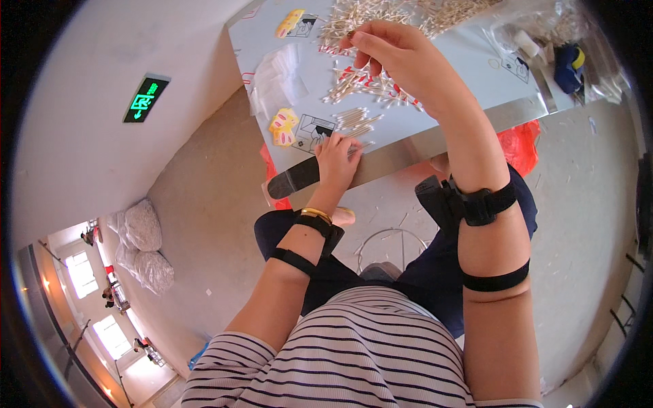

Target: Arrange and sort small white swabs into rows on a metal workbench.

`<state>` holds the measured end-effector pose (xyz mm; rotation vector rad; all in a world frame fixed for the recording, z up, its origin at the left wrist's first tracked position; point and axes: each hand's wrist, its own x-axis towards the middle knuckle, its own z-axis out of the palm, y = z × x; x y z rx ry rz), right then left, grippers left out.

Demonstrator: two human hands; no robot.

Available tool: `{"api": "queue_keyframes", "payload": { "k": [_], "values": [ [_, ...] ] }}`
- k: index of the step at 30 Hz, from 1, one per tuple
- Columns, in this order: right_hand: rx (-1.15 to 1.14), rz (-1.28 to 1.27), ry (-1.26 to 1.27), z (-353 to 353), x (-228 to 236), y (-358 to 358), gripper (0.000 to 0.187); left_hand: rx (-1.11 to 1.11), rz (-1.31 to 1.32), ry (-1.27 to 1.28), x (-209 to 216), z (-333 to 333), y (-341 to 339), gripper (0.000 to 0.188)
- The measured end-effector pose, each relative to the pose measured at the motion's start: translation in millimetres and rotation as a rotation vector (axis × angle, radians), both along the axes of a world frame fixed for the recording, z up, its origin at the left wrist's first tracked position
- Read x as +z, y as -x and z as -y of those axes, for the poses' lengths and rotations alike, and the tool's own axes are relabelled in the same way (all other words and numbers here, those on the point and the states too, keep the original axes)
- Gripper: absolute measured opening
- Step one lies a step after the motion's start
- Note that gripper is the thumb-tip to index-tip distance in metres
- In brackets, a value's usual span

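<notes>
Loose cotton swabs lie heaped at the far side of the table, and more swabs are strewn nearer. My right hand is raised over the heap with thumb and forefinger pinched; a small dark spot shows at their tips, too small to name. Down by the near table edge, my left hand has its fingers curled over a few swabs, whose white tips show past the fingertips. Just beyond it lies a small row of aligned swabs. Yellow printed cards and clear plastic sleeves lie to its left.
The table has a metal front edge with a dark strip at its left corner. A clear bag and a dark blue object are at the right. Red plastic hangs below. White sacks stand by the wall.
</notes>
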<state>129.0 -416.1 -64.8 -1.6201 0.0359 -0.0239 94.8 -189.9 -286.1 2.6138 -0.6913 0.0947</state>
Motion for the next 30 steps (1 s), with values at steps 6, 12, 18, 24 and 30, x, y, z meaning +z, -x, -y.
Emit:
{"api": "queue_keyframes", "payload": {
  "k": [6, 12, 18, 24, 30],
  "values": [
    [-0.007, 0.043, -0.042, 2.7, -6.4, -2.5, 0.030, 0.022, 0.017, 0.050, 2.3, 3.9, 4.6, 0.017],
    [0.000, 0.013, 0.012, 1.1, -5.5, -1.5, 0.028, 0.029, -0.004, 0.083, -5.6, 3.5, 0.8, 0.014],
    [0.012, -0.006, 0.011, 2.2, -2.8, -0.5, 0.027, 0.034, -0.002, 0.038, -4.4, 6.0, -0.3, 0.014],
    [0.002, 0.007, 0.021, 2.7, -5.7, -1.6, 0.027, 0.068, -0.030, 0.080, -0.3, 2.6, -0.9, 0.025],
    [-0.010, -0.007, 0.027, -0.2, -4.5, -1.1, 0.027, 0.057, -0.071, 0.031, -1.5, -3.9, -14.3, 0.037]
  ]
}}
